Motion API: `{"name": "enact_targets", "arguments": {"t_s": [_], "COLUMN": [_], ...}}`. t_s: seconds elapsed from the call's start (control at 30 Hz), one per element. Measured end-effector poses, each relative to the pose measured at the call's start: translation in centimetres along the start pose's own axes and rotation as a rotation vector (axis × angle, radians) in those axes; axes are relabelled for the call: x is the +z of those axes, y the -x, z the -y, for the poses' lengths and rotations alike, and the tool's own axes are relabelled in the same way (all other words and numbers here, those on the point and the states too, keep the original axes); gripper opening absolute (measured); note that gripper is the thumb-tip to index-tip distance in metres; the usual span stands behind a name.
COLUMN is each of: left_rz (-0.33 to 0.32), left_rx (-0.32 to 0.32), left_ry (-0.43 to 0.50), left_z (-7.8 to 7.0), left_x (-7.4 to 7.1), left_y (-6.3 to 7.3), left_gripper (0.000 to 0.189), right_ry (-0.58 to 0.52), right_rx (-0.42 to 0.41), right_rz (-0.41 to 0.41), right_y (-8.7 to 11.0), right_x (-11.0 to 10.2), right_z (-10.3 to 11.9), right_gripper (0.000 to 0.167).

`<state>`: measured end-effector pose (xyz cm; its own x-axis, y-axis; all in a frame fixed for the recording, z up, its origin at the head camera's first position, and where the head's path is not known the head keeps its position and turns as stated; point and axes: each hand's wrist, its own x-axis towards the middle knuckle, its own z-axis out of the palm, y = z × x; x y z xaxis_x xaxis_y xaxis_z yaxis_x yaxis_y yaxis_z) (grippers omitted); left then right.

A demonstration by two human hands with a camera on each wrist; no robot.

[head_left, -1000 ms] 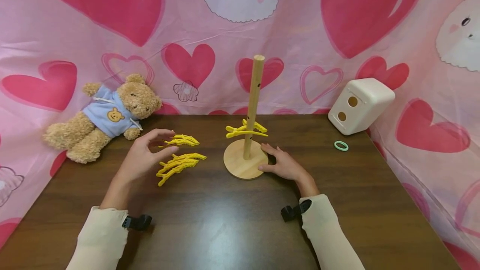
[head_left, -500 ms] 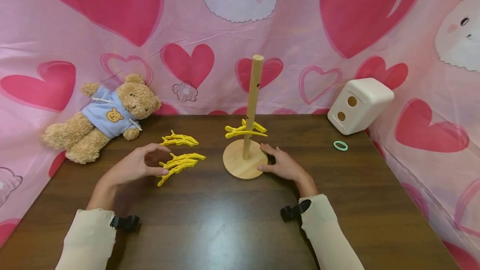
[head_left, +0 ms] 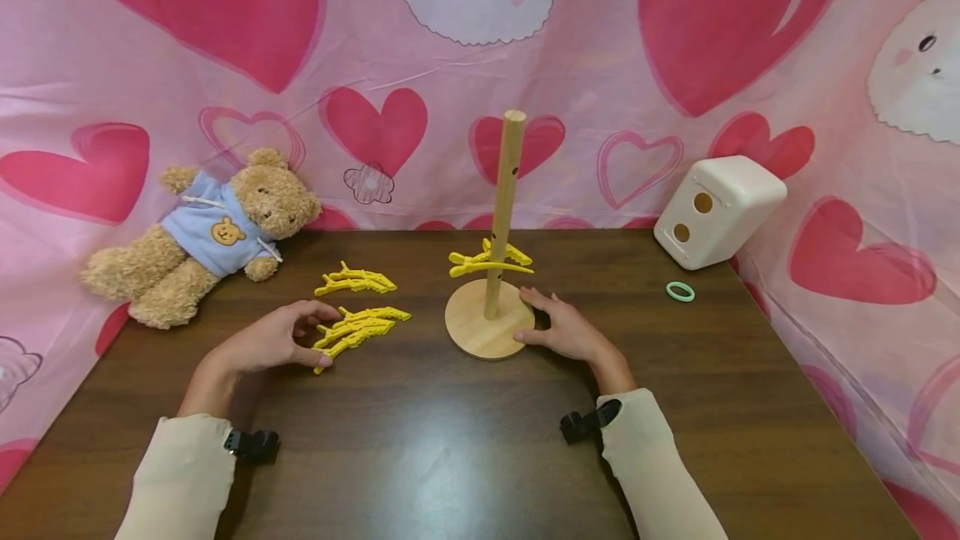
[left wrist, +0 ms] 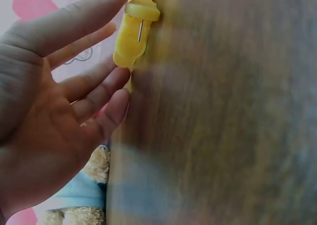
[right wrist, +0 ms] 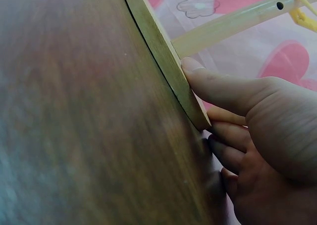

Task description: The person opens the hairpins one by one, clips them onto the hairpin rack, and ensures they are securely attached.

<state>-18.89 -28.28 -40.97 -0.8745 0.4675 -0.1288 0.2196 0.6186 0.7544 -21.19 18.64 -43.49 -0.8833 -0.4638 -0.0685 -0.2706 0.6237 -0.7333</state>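
Observation:
Several yellow alligator hair clips (head_left: 363, 330) lie in a bunch on the table. My left hand (head_left: 273, 338) reaches in from their left, thumb on the near side and fingers on the far side. In the left wrist view, the nearest clip's end (left wrist: 132, 41) overlaps the fingertips, and the thumb lies alongside it. A round wooden base (head_left: 472, 325) carries an upright wooden pole (head_left: 507, 173), and yellow clips (head_left: 487, 263) sit low on that pole. My right hand (head_left: 562, 327) rests at the base's right rim; in the right wrist view its thumb (right wrist: 213, 84) touches the top edge.
Behind the bunch lies another group of yellow clips (head_left: 356, 280). A teddy bear (head_left: 225, 227) leans at the back left. A white box with round holes (head_left: 723, 208) and a mint-green ring (head_left: 680, 292) are at the right. Pink heart-printed cloth (head_left: 360, 40) hangs behind the table.
My left hand has come down and nearer from the far clip group to the near bunch, its thumb now at the nearest clip. My right hand has stayed at the base.

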Motion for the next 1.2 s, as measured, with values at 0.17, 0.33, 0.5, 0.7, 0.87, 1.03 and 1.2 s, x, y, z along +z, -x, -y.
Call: {"name": "enact_targets", "arguments": {"t_s": [0.17,0.33,0.5,0.7,0.87,1.03,1.2], "left_rz": [-0.012,-0.076,-0.1,-0.101,-0.11,-0.128,-0.137], "left_rx": [-0.008,-0.069,-0.051,-0.06,-0.122,-0.165,-0.175], "left_ry": [-0.046,-0.077,-0.119,-0.088,-0.04,-0.053,-0.089], "left_z": [0.0,0.1,0.4,0.5,0.3,0.0,-0.1], "left_x": [0.2,0.2,0.0,-0.3,-0.2,-0.2,0.0], "left_y": [-0.1,-0.3,-0.4,-0.9,-1.6,-1.9,-2.0], "left_gripper": [0.066,0.057,0.04,0.04,0.046,0.047,0.052], "right_ry": [-0.003,-0.011,-0.01,-0.004,0.007,0.008,0.01], "right_rx": [-0.001,0.0,0.008,0.004,0.002,-0.008,-0.018], "right_rz": [-0.005,-0.005,-0.005,-0.007,-0.008,-0.011,-0.004], "right_y": [0.0,0.0,0.0,0.1,0.1,0.1,0.1], "right_x": [0.0,-0.1,0.0,-0.1,-0.2,-0.2,-0.1], "right_z": [0.0,0.1,0.1,0.2,0.2,0.1,0.0], "right_gripper": [0.08,0.079,0.08,0.079,0.079,0.079,0.079]}}
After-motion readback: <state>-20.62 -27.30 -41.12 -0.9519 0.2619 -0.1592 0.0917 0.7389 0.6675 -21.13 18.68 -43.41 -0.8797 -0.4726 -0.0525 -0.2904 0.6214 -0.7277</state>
